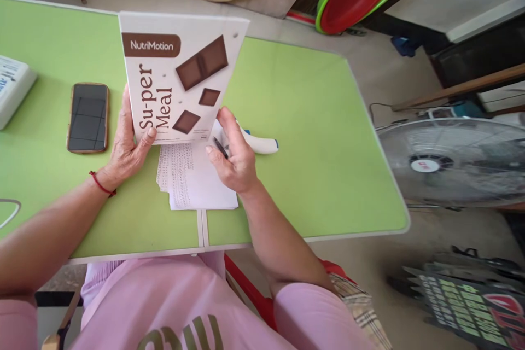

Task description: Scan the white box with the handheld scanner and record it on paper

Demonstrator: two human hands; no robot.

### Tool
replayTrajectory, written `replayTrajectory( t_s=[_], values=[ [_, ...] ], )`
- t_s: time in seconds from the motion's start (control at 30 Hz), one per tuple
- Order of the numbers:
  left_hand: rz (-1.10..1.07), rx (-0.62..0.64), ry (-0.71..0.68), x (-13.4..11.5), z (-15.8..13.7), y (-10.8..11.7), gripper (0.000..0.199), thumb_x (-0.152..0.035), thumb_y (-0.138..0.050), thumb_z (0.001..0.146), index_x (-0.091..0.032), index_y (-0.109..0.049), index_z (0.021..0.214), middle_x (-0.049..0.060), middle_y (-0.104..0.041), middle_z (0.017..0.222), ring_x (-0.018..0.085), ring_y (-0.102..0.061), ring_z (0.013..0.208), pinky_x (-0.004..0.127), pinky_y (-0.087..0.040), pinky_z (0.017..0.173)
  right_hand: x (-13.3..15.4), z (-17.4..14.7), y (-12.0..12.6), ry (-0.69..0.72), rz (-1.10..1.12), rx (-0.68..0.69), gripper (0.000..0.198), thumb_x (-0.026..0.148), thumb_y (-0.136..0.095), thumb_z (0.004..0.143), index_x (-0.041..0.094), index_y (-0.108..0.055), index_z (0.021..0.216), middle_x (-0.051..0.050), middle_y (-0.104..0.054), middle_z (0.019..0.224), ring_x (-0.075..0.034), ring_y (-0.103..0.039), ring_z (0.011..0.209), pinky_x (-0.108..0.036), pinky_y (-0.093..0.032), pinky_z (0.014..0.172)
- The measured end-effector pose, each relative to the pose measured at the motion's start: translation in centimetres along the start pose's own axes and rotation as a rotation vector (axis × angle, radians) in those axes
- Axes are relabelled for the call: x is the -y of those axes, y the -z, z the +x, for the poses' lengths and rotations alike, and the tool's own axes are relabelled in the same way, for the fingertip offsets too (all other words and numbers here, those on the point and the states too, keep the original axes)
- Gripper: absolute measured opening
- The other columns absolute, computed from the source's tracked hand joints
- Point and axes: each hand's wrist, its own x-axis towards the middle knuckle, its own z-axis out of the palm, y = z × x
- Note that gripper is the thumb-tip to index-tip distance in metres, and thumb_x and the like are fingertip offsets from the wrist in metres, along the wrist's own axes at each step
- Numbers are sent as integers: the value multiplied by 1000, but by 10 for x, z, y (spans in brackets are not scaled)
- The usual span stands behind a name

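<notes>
A white box point(192, 104) printed "NutriMotion Su-per Meal", with pictures of chocolate pieces, is held up above the table, tilted toward me. My left hand point(127, 142) grips its lower left corner, thumb on the front and fingers behind. At the lower right edge is my right hand point(235, 156), thumb and index finger apart, the other fingers curled and mostly hidden. Its index fingertip meets or nearly meets the box. Below the box lies a stack of paper point(205, 186) with handwritten columns. A black pen point(220, 147) shows between my right thumb and index finger, over the paper.
A phone point(88, 117) lies on the green table point(311, 175), left of my left hand. A white and blue device point(262, 144) is partly behind my right hand. At the far left sits a white box-like object point(14, 90). A fan point(426, 164) stands beyond the right edge.
</notes>
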Motion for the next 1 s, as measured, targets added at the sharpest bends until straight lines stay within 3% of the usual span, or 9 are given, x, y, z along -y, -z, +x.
replayTrajectory(
  t_s=[0.1,0.17,0.23,0.4,0.57,0.7,0.77,0.87,1.0],
  values=[
    [-57,-83,38,4,0,0,74,-59,-37,112,-37,7,168,12,-17,176,35,-24,162,58,-26,133,3,4,11,30,14,-18,71,43,-47,103,24,-26,168,-15,-55,158,-32,-52,148,-59,-46,123],
    [-89,-54,45,5,1,0,73,-59,-37,112,-36,3,168,13,-20,175,35,-26,161,58,-28,133,-2,8,27,10,-44,7,63,38,-50,101,26,-39,162,-13,-62,150,-32,-59,141,-59,-48,121],
    [-86,-38,52,5,1,0,73,-59,-36,112,-36,3,168,13,-19,175,35,-24,162,58,-27,133,-15,9,44,-55,-169,32,55,32,-53,97,27,-53,152,-11,-65,146,-33,-60,139,-59,-47,121],
    [-57,-4,61,4,1,0,77,-63,-33,111,-33,10,168,15,-11,177,32,-23,163,55,-28,133,-58,0,71,-279,-526,193,66,26,-71,76,17,-62,140,-20,-69,133,-44,-64,126,-68,-50,108],
    [-104,-41,10,13,-1,-1,77,-60,-44,110,-32,-2,169,15,-18,175,34,-22,163,55,-24,135,-59,-1,77,-455,-519,228,47,23,-73,67,22,-73,114,-11,-71,96,-36,-69,95,-59,-59,88],
    [-194,-87,-75,23,-1,-6,82,-58,-56,106,-31,-11,169,14,-23,173,38,-23,162,55,-23,135,-20,11,74,-508,-249,-97,48,30,-75,66,21,-66,113,-11,-70,105,-32,-67,94,-55,-61,84],
    [-224,-97,-81,25,0,-8,84,-58,-58,105,-30,-12,169,15,-24,173,39,-23,162,55,-21,135,10,13,62,-415,34,-292,41,34,-71,72,25,-62,112,-7,-68,101,-26,-66,89,-49,-62,79],
    [-243,-82,-80,23,0,-8,81,-56,-58,106,-30,-13,168,15,-25,173,37,-22,162,55,-23,135,53,6,30,-311,587,-193,37,33,-69,78,31,-63,114,-1,-65,91,-21,-66,82,-42,-64,76],
    [-241,-56,-90,18,3,-5,73,-52,-56,108,-30,-19,167,15,-27,171,37,-26,160,56,-25,134,83,-9,-7,-442,933,116,26,33,-72,82,27,-65,105,-1,-68,85,-20,-68,77,-41,-63,72]
  ],
)
